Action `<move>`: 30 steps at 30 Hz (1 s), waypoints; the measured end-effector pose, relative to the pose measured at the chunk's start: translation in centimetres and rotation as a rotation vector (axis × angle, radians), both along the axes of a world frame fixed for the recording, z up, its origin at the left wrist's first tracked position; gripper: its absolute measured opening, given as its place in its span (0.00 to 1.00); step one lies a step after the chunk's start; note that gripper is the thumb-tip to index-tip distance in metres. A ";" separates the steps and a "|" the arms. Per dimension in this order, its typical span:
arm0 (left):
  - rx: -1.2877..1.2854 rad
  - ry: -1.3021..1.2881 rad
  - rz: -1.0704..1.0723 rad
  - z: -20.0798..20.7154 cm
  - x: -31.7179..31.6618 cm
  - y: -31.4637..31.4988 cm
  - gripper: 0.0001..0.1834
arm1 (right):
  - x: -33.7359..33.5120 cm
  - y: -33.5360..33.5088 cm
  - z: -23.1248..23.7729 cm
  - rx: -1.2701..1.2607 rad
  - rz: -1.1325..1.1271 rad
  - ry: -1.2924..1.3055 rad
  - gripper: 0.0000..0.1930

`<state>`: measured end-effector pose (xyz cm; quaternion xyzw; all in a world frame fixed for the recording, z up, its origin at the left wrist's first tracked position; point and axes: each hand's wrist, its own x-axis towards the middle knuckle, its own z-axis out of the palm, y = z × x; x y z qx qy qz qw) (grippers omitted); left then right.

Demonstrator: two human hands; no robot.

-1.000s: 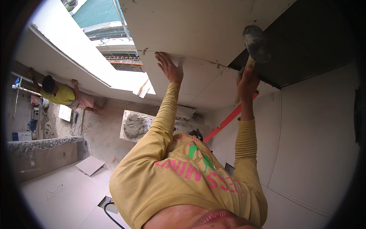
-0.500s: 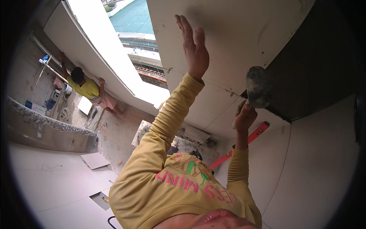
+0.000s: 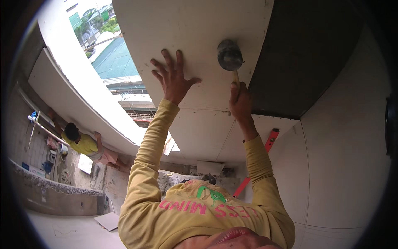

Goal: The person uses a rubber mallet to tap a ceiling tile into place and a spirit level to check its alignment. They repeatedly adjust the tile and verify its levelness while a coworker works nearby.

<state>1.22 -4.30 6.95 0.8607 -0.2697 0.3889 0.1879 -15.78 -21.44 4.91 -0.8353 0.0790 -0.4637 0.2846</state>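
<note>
A large off-white wall tile (image 3: 195,25) stands in front of me, with a seam along its lower edge. My left hand (image 3: 174,81) lies on it with fingers spread, near the window-side edge. My right hand (image 3: 241,101) is wrapped round the light handle of a rubber mallet (image 3: 229,54). The mallet's dark, dusty head is up against the tile, or very close to it, near the tile's right edge. I cannot tell whether it touches.
Bare dark wall (image 3: 306,54) borders the tile on the right. A red spirit level (image 3: 271,140) leans below, behind my right arm. To the left is a bright window opening (image 3: 114,62). Another person (image 3: 86,144) in a yellow shirt works at the far left, near buckets and tools.
My left hand, earlier raised edge-on with fingers together, is now spread flat on the tile. The mallet has moved up and left against the tile. The whole view has shifted too.
</note>
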 end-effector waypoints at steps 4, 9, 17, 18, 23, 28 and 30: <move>-0.013 -0.110 0.025 -0.5 1.2 -0.3 0.74 | 0.1 1.1 2.5 -0.249 0.031 -0.385 0.18; -0.048 -0.050 -0.048 -0.3 0.4 0.0 0.73 | 2.1 1.7 4.4 -0.078 -0.062 -0.063 0.20; -0.048 0.014 -0.013 0.6 -0.5 -0.1 0.74 | 2.8 1.4 4.6 -0.122 -0.053 -0.205 0.23; -0.031 0.047 0.001 0.9 -0.8 0.1 0.73 | 3.2 1.3 4.8 -0.028 -0.106 -0.129 0.24; -0.143 -0.128 -0.135 6.5 -2.1 -2.1 0.75 | 3.3 1.8 5.6 -0.024 -0.038 -0.169 0.25; -0.054 -0.071 -0.071 11.0 -2.6 -3.7 0.74 | 1.4 3.1 7.7 -0.098 -0.085 -0.277 0.26; -0.046 -0.059 -0.077 11.2 -2.6 -3.4 0.74 | 2.1 3.0 9.3 -0.127 -0.074 -0.361 0.27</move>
